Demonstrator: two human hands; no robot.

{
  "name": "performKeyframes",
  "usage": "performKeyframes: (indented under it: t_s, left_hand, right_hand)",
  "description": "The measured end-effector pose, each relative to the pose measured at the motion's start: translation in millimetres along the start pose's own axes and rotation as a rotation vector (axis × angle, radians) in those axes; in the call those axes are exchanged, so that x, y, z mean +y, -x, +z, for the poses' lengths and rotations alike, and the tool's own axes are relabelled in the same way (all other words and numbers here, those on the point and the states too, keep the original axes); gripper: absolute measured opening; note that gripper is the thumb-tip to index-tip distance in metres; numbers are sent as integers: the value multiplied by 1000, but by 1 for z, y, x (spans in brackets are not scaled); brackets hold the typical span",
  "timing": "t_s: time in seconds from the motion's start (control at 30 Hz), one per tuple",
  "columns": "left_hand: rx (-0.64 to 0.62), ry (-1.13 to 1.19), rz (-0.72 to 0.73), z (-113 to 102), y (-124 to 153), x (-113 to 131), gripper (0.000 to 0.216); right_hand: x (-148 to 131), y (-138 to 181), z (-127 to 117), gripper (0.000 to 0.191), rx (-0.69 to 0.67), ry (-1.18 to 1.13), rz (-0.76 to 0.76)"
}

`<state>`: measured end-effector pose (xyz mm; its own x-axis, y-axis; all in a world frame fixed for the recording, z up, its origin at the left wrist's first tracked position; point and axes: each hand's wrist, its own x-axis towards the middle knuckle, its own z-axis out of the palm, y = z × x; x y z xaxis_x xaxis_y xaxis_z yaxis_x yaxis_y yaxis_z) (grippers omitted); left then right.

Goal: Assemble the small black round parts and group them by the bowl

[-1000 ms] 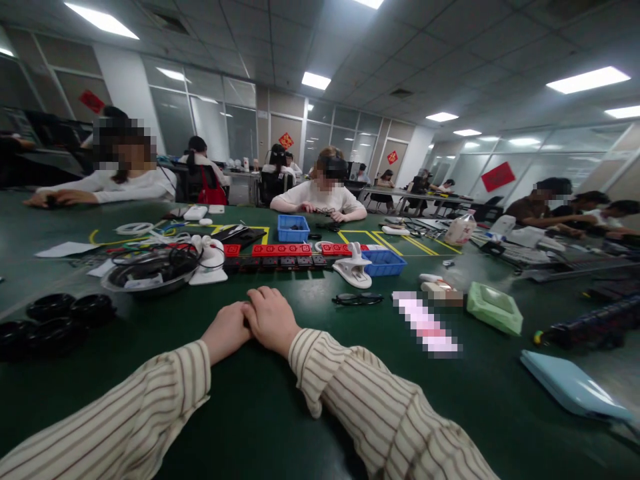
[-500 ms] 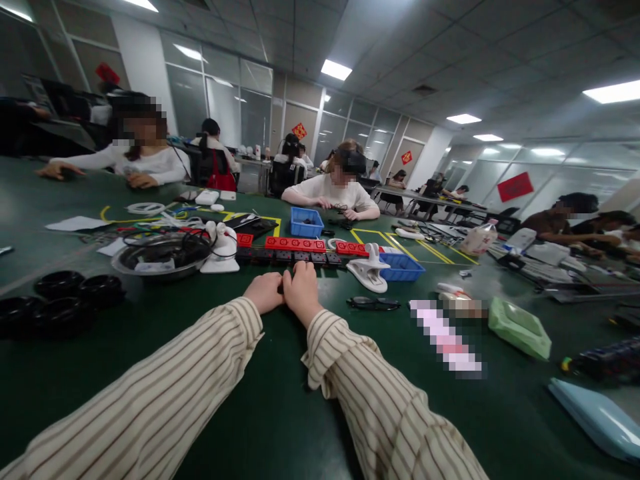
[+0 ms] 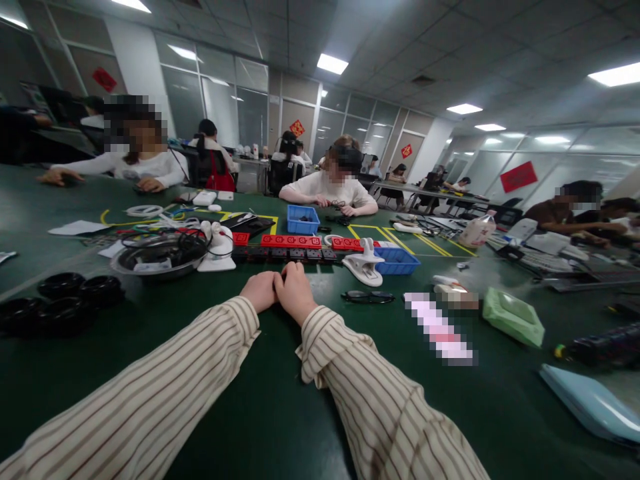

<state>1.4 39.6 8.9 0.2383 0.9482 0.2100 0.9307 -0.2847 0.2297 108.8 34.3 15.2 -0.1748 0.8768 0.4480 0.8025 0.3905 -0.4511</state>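
Note:
My left hand (image 3: 260,291) and my right hand (image 3: 295,292) meet over the green table (image 3: 280,400), their sides touching. The fingers of both are curled; whatever they hold, if anything, is hidden behind the knuckles. Just beyond them runs a red power strip (image 3: 291,241) with a row of black sockets (image 3: 285,256) along its near side. A white clip stand (image 3: 364,265) stands beyond my right hand, to its right. Nearer on that side, dark-framed glasses (image 3: 369,297) lie on the table.
At left are a metal bowl (image 3: 125,267) with cables and several black rings (image 3: 63,283). Blue bins (image 3: 303,220) stand around the strip. To the right lie a green pack (image 3: 515,317) and a light blue pouch (image 3: 590,403). A co-worker (image 3: 330,187) sits opposite, another (image 3: 145,163) at far left.
My hands have drawn closer, and the small dark spot between them is now covered. The view has shifted slightly. The far-left co-worker's hand has moved a little.

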Motion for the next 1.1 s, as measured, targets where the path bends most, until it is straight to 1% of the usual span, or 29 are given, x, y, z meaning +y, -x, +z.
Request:
performKeyframes:
  t_s: [0.1, 0.27, 0.33, 0.4, 0.47, 0.5, 0.57, 0.67, 0.77, 0.87, 0.97, 1.03, 1.1]
  left_hand:
    - [-5, 21, -24, -2, 3, 2, 18]
    - [58, 14, -82, -5, 10, 10, 20]
    - [42, 36, -71, -4, 13, 11, 19]
    - [-3, 77, -23, -4, 15, 9, 19]
    - [-50, 133, 62, -4, 16, 4, 24]
    - [-75, 167, 120, -4, 17, 2, 27]
    - [-132, 233, 243, -5, 17, -1, 32]
    - [-198, 297, 357, -4, 18, 0, 38]
    - [-188, 301, 382, -1, 18, 5, 42]
    - [-127, 270, 347, 1, 21, 9, 49]
    - [-21, 200, 219, -1, 29, 11, 61]
    - [46, 122, 129, -5, 35, 14, 58]
    - [73, 43, 94, -9, 39, 18, 49]
  right_hand:
    - [2, 3, -1, 14, 7, -10, -14]
    - [4, 11, -5, 21, 29, -32, -16]
    - [5, 16, -11, 21, 30, -34, -50]
    - [8, 23, -21, 17, 8, -48, -116]
    - [11, 31, -32, 13, -52, -101, -211]
    - [13, 36, -38, 13, -90, -146, -258]
    - [17, 44, -46, 21, -150, -251, -310]
    - [22, 52, -49, 28, -173, -377, -265]
    - [22, 56, -45, 28, -126, -426, -203]
    - [19, 58, -44, 24, -23, -417, -217]
    - [16, 60, -45, 24, 83, -322, -204]
    - [16, 60, -44, 32, 111, -242, -134]
    - [16, 58, -40, 38, 104, -172, -63]
